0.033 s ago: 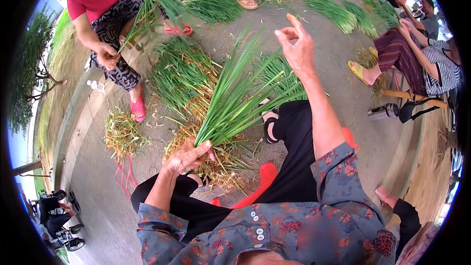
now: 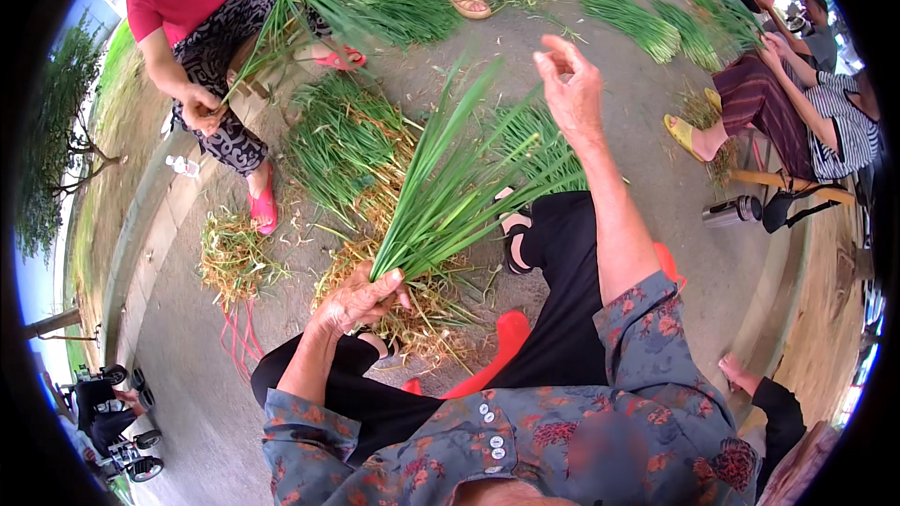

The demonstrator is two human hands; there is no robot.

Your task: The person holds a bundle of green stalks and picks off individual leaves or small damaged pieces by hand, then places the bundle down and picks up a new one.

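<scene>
- Ground [image 2: 656, 225] of bare concrete is seen under everything; several people are seated round it, and no table is used.
- Heaps of long green stalks [image 2: 342, 145] are spread over the ground ahead, with more laid in rows [image 2: 637, 23] farther off to the right.
- Dry trimmings [image 2: 234, 258], straw-coloured, are piled to the left of the person's knees, and more of the same lies under the held bunch.
- A bunch of green leaves [image 2: 459, 187] is held up between the knees, fanned out toward the upper right, its pale root end gathered low and to the left.
- The left hand [image 2: 361, 300] is clenched round that root end, so the whole bunch is carried by this one grip.
- The right hand [image 2: 567, 84] is raised beside the leaf tips, thumb and fingertips pinched together; whether a thin strand is caught between them cannot be told.
- Another person in a red top is seated across the heaps, a separate bunch being worked in both of that person's hands [image 2: 202, 112].
- A dark flask [image 2: 731, 213] is lying on its side on the ground at the right, well apart from the bunch.
- For the cleaning to be done well, the grip at the root end is best kept firm and low, so that the leaves stay fanned and loose.
- Withered strands are best pulled singly along the leaf direction, not sideways, so that sound leaves are not torn or dragged out of the bunch.
</scene>
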